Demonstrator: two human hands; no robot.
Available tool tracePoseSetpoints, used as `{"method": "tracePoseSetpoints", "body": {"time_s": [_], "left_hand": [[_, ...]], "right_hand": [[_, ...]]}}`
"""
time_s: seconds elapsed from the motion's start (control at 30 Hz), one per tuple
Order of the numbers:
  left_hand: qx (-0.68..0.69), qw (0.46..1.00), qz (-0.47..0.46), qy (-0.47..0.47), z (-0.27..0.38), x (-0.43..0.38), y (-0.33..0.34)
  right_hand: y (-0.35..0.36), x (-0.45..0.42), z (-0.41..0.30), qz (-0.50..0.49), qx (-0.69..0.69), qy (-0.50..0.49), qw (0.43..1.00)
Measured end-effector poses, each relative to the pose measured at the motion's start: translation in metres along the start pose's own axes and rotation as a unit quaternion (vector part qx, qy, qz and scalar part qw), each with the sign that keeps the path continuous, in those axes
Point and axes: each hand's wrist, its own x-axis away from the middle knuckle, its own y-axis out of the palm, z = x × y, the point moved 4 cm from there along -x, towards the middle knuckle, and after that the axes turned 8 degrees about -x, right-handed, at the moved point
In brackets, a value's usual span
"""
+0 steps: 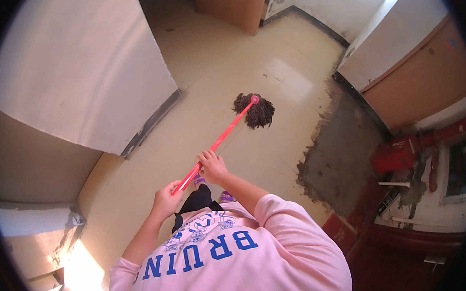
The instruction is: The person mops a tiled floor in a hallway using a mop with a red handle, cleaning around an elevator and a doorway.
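Observation:
A mop with a red handle (pixel 226 134) slants away from me across the pale floor. My left hand (pixel 166 200) grips the handle near its upper end, close to my waist. Farther down the shaft, my right hand (pixel 212 167) is closed around it. The dark, stringy mop head (pixel 261 113) lies spread on the floor ahead of me, joined to the handle by a pink round socket (pixel 254 99). My feet in purple sandals (pixel 227 196) show just beyond my shirt, partly hidden by my clothes.
Beige flooring (pixel 203 99) runs past a white wall corner (pixel 172 97) on the left. A rough-edged bare grey patch (pixel 336 152) lies at right, near a red box (pixel 394 155) and a brown door (pixel 421 73). Another brown door (pixel 229 5) stands at the far end.

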Motion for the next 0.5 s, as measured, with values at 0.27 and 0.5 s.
{"method": "tracePoseSetpoints", "body": {"time_s": [0.27,0.5], "left_hand": [[-0.074,0.990,-0.043,0.111,0.016,-0.129,0.023],[-0.054,0.984,-0.168,0.018,0.038,-0.209,0.017]], "right_hand": [[-0.043,-0.025,0.008,-0.001,-0.034,0.118,0.992],[-0.058,-0.045,0.008,-0.014,-0.044,0.199,0.979]]}}
